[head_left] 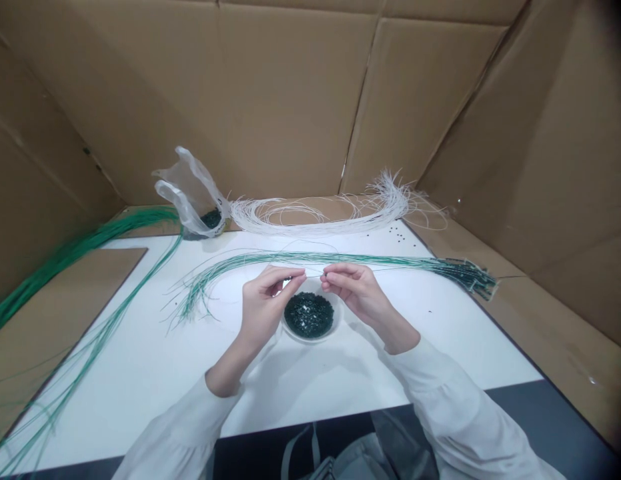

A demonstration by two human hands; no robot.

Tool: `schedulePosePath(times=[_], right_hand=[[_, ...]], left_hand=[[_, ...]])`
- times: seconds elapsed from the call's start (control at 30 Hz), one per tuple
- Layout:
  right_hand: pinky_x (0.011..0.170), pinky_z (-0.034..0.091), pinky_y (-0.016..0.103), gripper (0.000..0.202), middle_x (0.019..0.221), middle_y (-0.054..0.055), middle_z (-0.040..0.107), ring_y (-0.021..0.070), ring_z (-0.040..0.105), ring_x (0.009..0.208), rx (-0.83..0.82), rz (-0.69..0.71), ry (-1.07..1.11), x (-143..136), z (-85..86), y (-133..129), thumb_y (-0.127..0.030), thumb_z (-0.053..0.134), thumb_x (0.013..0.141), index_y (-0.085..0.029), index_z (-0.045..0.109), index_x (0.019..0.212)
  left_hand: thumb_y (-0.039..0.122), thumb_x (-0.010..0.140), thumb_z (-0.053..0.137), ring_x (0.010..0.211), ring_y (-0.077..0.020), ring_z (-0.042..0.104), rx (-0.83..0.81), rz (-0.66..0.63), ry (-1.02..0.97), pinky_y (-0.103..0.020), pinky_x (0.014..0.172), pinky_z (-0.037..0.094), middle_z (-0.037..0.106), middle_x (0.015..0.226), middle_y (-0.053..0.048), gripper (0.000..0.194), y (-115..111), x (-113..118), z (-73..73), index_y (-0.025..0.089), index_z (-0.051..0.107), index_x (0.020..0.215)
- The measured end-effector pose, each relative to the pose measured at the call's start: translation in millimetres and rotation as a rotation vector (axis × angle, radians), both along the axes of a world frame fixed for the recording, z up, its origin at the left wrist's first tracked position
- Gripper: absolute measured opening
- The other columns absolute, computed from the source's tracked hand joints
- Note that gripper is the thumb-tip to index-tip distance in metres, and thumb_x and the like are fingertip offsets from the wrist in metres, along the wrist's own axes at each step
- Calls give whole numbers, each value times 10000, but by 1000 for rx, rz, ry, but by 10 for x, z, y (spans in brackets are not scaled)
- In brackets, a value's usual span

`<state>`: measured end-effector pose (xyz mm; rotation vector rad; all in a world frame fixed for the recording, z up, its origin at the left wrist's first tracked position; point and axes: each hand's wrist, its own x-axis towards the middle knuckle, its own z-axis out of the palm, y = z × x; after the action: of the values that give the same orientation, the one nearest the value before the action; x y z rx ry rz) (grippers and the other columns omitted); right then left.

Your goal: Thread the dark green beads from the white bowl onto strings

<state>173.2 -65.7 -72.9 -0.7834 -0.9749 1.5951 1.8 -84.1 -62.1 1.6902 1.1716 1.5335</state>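
My left hand [264, 293] is closed in a pinch, thumb against forefinger, above the left rim of a white bowl [339, 325]. Small dark beads [309, 316] fill that bowl. My right hand [357, 293] also pinches, just above the bowl's right side. A thin wire [313, 272] runs across the narrow gap between the two sets of fingertips. Something small and dark shows at each hand's fingers, too small to make out surely. Just behind the hands lies a bundle of green wires [330, 257], its right end thick with dark beaded strands [467, 277].
A clear plastic bag [190, 193] with dark beads stands at the back left, beside a coil of white strands [315, 229]. More green strands [90, 250] sweep along the left. Loose beads dot the white tabletop [390, 360]. Cardboard walls [290, 100] enclose the back and sides.
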Motion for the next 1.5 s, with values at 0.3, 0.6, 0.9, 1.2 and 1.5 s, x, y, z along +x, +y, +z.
schedulePosePath(times=[0.3,0.6,0.9,1.2,1.5], right_hand=[[631,499,243,137,659,26,679,115,613,590,35,9,6,-14,5,-2,-205,759,575,-179,701,696],[611,507,224,137,652,31,681,110,616,576,43,-4,11,-21,-8,2,-191,763,567,-169,702,688],[594,514,206,131,651,30,680,107,620,567,50,-21,6,-25,-11,9,-181,764,564,-165,701,677],[591,513,206,131,648,33,681,106,620,562,47,-12,12,-31,-4,14,-183,767,557,-164,700,668],[590,510,200,129,646,31,680,103,620,563,53,1,10,-20,-17,8,-175,763,564,-164,703,678]], left_hand=[[253,714,643,631,-107,505,-1,-11,-7,-232,547,382,656,770,-24,112,3,-3,-9,200,690,801],[237,712,647,630,-100,504,14,-15,2,-219,545,377,657,763,-20,106,2,-6,-12,195,691,800],[223,709,649,634,-101,514,39,-26,13,-214,540,379,663,753,-14,104,13,-6,-11,205,695,801],[226,710,648,643,-102,527,43,-9,10,-215,544,386,665,763,-20,107,14,-9,-15,201,695,803],[229,710,648,630,-104,517,35,-9,7,-220,535,382,660,758,-24,104,10,-10,-9,198,693,798]])
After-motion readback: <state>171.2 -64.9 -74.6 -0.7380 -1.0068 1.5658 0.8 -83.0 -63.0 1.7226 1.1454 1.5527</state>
